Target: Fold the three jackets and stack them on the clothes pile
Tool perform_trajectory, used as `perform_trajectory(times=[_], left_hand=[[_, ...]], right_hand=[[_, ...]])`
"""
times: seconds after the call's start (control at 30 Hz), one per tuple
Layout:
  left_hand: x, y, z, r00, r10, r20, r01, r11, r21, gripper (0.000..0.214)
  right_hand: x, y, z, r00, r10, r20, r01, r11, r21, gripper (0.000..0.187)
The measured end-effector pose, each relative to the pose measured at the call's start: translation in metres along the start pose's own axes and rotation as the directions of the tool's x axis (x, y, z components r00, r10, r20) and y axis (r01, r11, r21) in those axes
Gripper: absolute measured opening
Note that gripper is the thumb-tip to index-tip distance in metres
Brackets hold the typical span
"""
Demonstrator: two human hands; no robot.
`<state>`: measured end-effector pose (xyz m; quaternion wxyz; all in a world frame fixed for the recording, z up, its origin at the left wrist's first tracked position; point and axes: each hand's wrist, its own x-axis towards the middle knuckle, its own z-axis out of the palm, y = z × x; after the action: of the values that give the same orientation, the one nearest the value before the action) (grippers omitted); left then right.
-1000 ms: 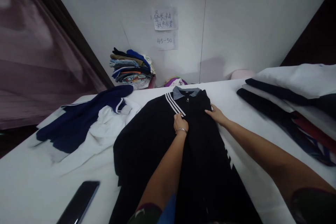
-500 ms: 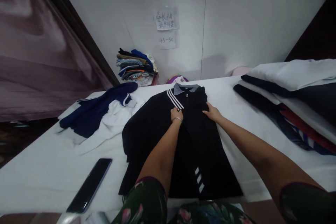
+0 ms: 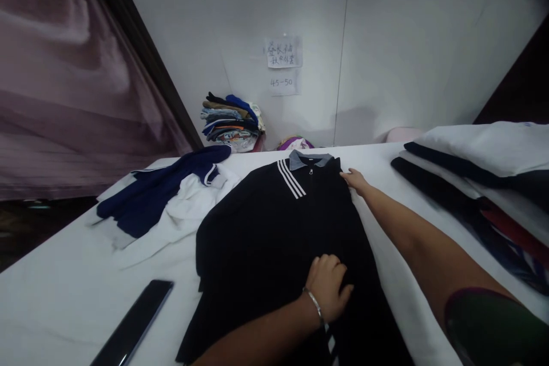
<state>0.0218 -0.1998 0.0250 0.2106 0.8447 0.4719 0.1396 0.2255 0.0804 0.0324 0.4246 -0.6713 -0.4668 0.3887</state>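
A black jacket (image 3: 257,229) with a grey collar, a short front zip and three white stripes on one shoulder lies spread out, its collar pointing away from me. My left hand (image 3: 328,289) rests on the lower front of the jacket, fingers loosely bent and thumb apart, holding nothing I can see. At the jacket's right shoulder edge, my right hand (image 3: 354,180) has its fingers closed on the fabric; part of them is hidden. White marks on the lower jacket are partly covered by my left wrist.
A navy garment (image 3: 150,197) and a white garment (image 3: 182,211) lie crumpled at the left of the white table (image 3: 55,291). A phone (image 3: 132,323) is near the front. Folded clothes (image 3: 484,183) are piled at right; another stack (image 3: 234,120) stands behind the table.
My left hand has moved from the striped shoulder down toward me and right across the jacket front. My right hand stays at the shoulder edge. The view has tilted up slightly.
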Motion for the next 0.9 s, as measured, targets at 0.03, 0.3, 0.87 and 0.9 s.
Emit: perform_trajectory(times=[0.03,0.3,0.87,0.9], left_hand=[[0.0,-0.002,0.003,1.0,-0.001,0.005,0.001,1.0,-0.001,0.025],[0.006,-0.011,0.018,0.98,0.066,0.19,-0.053,0.996,-0.069,0.018],[0.011,-0.019,0.04,0.969,0.032,0.244,-0.005,0.994,-0.111,0.018],[0.009,-0.019,0.038,0.975,0.037,0.219,-0.01,0.993,-0.121,0.018]], right_hand=[[0.01,-0.004,0.004,1.0,0.012,-0.018,-0.012,1.0,0.013,0.069],[0.069,-0.028,0.038,1.0,0.019,0.021,-0.021,0.995,0.099,0.022],[0.064,-0.016,0.045,0.972,0.093,0.214,-0.161,0.931,0.327,0.042],[0.061,-0.015,0.044,0.976,0.101,0.196,-0.162,0.931,0.327,0.049]])
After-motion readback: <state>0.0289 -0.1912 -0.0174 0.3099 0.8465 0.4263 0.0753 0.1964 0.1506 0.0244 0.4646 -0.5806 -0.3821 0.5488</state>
